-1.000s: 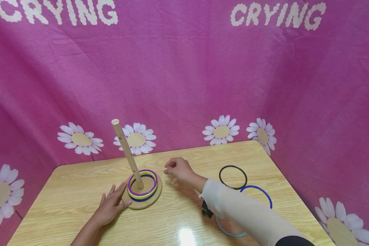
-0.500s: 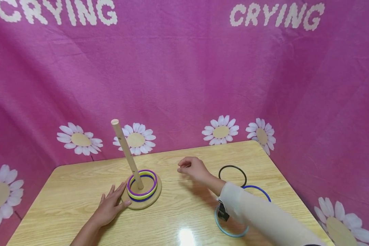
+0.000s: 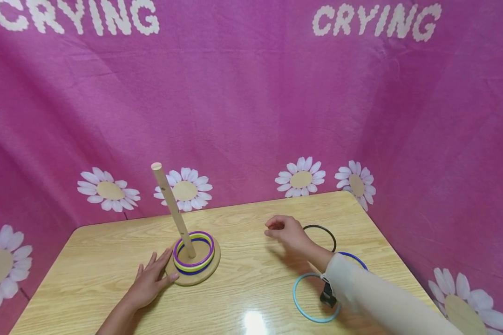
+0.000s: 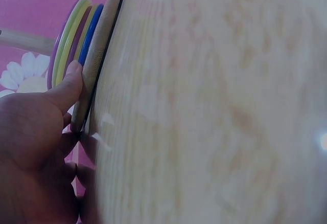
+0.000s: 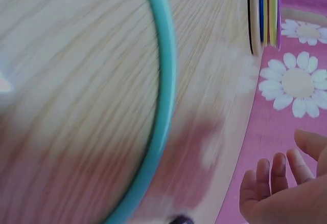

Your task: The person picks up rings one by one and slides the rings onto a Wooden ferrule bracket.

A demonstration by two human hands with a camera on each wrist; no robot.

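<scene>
My left hand (image 3: pixel 148 281) lies at the left edge of the round wooden base (image 3: pixel 205 274) of a ring-toss stand, fingers spread. In the left wrist view its thumb (image 4: pixel 66 88) presses on the base's rim. A wooden peg (image 3: pixel 167 197) rises from the base, leaning left in the head view. Several stacked rings (image 4: pixel 59 45), purple, yellow and blue among them, circle its foot. My right hand (image 3: pixel 291 232) hovers above the table with loosely bent fingers and nothing in them. Nearest to it is a black ring (image 3: pixel 332 235), partly hidden behind the hand.
A light blue ring (image 3: pixel 295 295) lies under the right forearm, beside the black wrist camera (image 3: pixel 328 295). The sleeve covers most of a dark blue ring (image 3: pixel 356 258). Behind the wooden table (image 3: pixel 243 298) hangs a pink cloth (image 3: pixel 243 116) printed with daisies.
My right hand has moved right, away from the stand and toward the loose rings, staying empty. The left hand, the stand and the stacked rings have kept their places.
</scene>
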